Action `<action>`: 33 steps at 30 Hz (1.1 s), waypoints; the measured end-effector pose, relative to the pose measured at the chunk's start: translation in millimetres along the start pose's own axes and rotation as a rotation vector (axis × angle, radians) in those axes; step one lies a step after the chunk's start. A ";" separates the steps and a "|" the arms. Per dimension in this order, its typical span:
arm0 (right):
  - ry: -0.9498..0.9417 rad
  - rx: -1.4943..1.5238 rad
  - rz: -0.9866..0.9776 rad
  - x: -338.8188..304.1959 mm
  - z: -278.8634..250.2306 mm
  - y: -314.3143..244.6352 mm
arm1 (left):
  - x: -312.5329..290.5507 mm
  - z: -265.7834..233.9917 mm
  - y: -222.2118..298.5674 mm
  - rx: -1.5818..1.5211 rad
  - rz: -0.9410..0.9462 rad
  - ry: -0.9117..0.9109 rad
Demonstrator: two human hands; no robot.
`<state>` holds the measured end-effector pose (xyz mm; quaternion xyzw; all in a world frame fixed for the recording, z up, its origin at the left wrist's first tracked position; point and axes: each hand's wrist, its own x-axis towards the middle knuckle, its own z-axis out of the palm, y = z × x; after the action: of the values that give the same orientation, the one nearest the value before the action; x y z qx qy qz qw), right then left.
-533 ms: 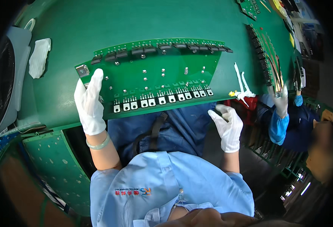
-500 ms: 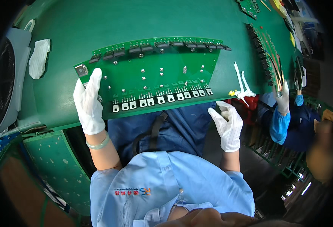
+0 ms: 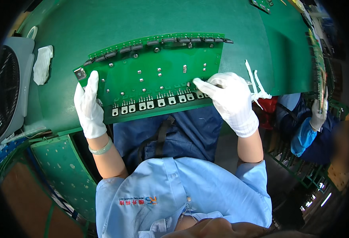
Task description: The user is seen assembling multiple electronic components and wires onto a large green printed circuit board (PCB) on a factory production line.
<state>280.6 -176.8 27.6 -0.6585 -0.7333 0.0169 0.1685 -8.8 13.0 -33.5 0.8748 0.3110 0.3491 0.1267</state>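
A long green circuit board (image 3: 170,59) lies tilted at the near edge of the green table. Black components (image 3: 152,42) line its far edge, and flat metal-tabbed transistors (image 3: 150,104) stick out in a row along its near edge. My left hand (image 3: 90,107), in a white glove, grips the board's left end, thumb on top and the other fingers partly hidden. Over the near right corner is my gloved right hand (image 3: 234,99), its fingers bent together by the last transistors. Whatever those fingertips pinch is hidden.
White strips (image 3: 255,85) lie right of the board. At left are a folded white cloth (image 3: 43,65) and a grey fan (image 3: 10,91). Another board (image 3: 260,5) lies far right. A co-worker's gloved hand (image 3: 319,115) holds a populated board (image 3: 319,67) at the right.
My right hand has come up from beyond the table edge onto the board's near right corner, closing its fingers. The board has shifted slightly left and away. The co-worker's board has moved right.
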 end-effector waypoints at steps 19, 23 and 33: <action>0.069 0.009 -0.114 13.1 13.6 2.5 | -4.1 -5.3 4.0 0.038 -0.194 -0.119; 0.037 0.079 -0.113 13.0 13.1 6.1 | -5.7 -2.4 3.7 -0.308 -0.509 -0.090; 0.196 0.024 -0.050 9.0 13.7 9.2 | -6.3 -4.3 5.2 -0.207 -0.368 -0.089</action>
<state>285.1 -164.2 14.4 -0.6364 -0.7292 -0.0431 0.2478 -12.9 5.0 -31.5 0.8001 0.4220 0.3114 0.2911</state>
